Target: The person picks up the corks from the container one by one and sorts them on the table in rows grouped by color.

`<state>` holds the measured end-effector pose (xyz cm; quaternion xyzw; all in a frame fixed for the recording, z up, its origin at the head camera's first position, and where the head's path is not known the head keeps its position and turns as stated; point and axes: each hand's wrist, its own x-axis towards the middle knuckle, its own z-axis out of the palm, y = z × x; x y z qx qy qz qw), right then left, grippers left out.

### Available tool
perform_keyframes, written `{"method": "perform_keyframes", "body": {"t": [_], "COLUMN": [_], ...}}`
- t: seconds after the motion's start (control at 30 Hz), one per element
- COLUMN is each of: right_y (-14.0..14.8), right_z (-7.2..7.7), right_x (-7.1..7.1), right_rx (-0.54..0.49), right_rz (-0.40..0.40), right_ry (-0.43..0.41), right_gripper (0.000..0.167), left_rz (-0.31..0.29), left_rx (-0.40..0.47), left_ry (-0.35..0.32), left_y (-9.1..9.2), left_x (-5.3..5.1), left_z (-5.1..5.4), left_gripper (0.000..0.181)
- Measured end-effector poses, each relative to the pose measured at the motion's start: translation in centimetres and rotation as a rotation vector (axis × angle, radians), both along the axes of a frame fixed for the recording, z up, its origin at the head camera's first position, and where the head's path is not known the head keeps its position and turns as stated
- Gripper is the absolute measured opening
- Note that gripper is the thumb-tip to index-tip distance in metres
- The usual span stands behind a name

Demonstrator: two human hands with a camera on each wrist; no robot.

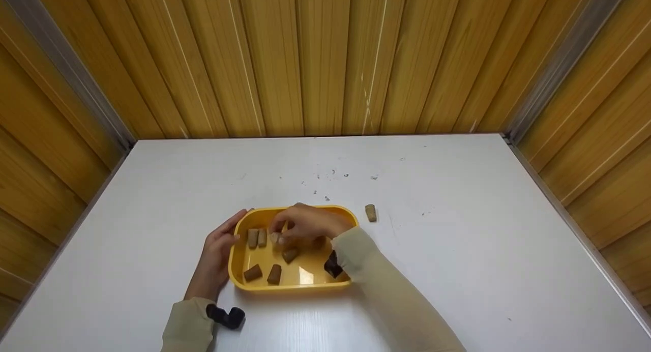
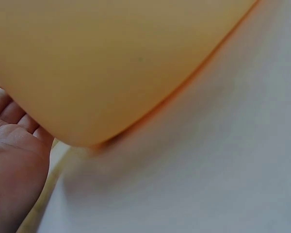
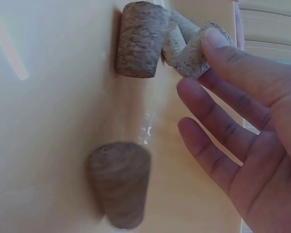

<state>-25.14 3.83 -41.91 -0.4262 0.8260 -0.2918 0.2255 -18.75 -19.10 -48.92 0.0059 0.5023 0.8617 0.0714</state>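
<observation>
A yellow tray (image 1: 292,288) with rounded corners stands on the white table. My left hand (image 1: 217,255) holds its left side, thumb at the rim and fingers along the outer wall; part of that palm shows in the left wrist view. Over the tray, my right hand (image 1: 310,221) pinches a pale cork (image 3: 191,60) between thumb and forefinger. Just left of it, two light corks (image 1: 253,238) lie side by side. A darker tapered cork (image 1: 290,255) is below the right hand, and two brown corks (image 1: 274,274) lie near the front wall. The right hand partly hides another cork.
Outside the tray, beyond its right end, one cork (image 1: 371,212) lies on the table (image 1: 457,250). Small dark marks (image 1: 327,198) spot the tabletop behind the tray. Wood-patterned panels (image 1: 325,62) enclose the back and both sides. Black straps (image 1: 226,316) circle both wrists.
</observation>
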Motion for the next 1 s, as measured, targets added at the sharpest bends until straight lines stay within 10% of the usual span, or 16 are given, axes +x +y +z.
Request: {"method": "perform_keyframes", "body": {"t": [1.0], "right_y": [3.8], "right_z": [2.1], "right_x": [-0.5], "right_rx": [-0.174], "right_rz": [-0.053], "right_ry": [-0.093], "right_gripper": [0.024], "left_rz": [0.014], "left_rx": [-0.030], "left_ry": [0.026], "left_y": [0.0], "left_x": [0.0], "left_z": [0.1], "left_gripper": [0.061]}}
